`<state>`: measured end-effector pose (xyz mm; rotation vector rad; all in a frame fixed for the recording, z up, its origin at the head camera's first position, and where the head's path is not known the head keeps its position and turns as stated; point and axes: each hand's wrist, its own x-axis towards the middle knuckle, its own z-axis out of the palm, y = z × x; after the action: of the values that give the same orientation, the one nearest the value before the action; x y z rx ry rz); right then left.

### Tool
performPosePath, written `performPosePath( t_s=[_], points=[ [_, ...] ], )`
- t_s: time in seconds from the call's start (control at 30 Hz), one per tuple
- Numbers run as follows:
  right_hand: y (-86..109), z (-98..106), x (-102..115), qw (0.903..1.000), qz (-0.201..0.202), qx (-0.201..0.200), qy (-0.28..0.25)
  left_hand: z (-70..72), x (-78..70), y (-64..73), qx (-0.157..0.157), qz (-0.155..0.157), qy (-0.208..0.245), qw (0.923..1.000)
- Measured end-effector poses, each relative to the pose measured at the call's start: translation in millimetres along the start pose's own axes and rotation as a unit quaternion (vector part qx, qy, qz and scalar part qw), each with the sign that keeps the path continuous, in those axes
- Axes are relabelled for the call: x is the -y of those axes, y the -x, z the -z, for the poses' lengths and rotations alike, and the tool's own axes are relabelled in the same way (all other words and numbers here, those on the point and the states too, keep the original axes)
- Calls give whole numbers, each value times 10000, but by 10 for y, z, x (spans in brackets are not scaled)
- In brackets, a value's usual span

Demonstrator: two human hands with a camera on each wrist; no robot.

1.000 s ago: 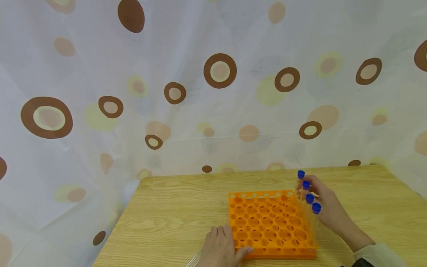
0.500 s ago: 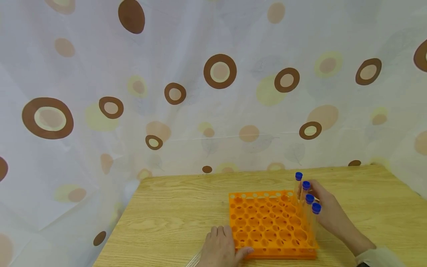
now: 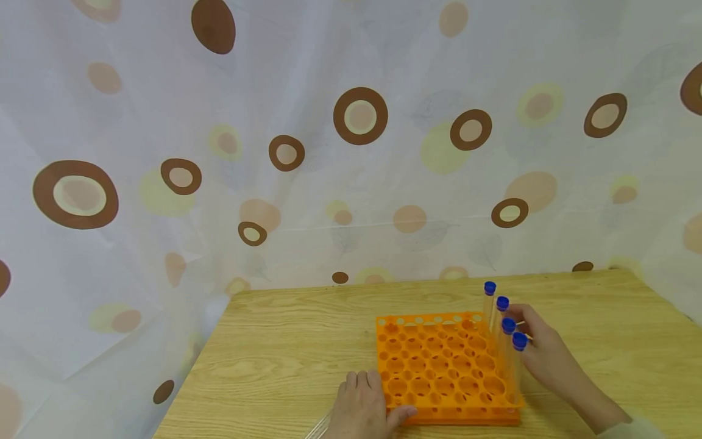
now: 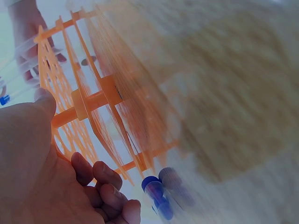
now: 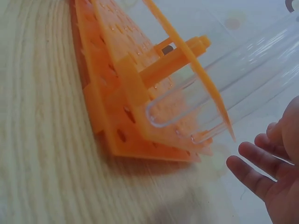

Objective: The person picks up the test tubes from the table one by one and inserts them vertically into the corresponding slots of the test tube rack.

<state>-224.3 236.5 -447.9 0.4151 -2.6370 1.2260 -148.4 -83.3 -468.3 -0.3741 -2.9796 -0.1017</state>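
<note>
Head view, right of lower centre: the rack (image 3: 450, 416) sits on the table, and four tubes (image 3: 515, 372) with blue caps (image 3: 519, 341) stand in a line along its right edge. That much looks done. In the right wrist view, a tube's rounded end shows beneath the rack's top plate, so at least that one passes through it. The far one, at the top of the line, stands well upright in the head view, and I judge all four to be placed.

The right hand (image 3: 551, 363) is just to the right of the line, its fingers behind the tubes. The right wrist view has the fingers apart and loosely bent at lower right; they appear to hold nothing, though I cannot tell whether one touches a tube. The left hand (image 3: 359, 405), at bottom centre, holds the rack's near left corner, thumb along the front and fingers bent at the left side.

What seems left is at the bottom of the head view: loose tubes (image 3: 318, 428) lie beside the left hand, partly hidden by it. The left wrist view shows at least two blue-capped ends there, too blurred to count surely. Judged by these, the work is partway.

Farther out are the wooden table (image 3: 290, 341) and the patterned cloth (image 3: 312, 195) filling the upper frame.
</note>
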Motion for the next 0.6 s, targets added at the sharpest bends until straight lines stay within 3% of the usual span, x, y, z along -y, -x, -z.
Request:
performPosePath(
  t_s=[0.4,0.6],
  points=[
    [285,57,-45,9965,-569,606,-125,30,-9,2,66,-8,2,10000],
    [385,86,-58,9902,-877,1070,192,25,-12,-3,108,15,27,9999]
  ],
)
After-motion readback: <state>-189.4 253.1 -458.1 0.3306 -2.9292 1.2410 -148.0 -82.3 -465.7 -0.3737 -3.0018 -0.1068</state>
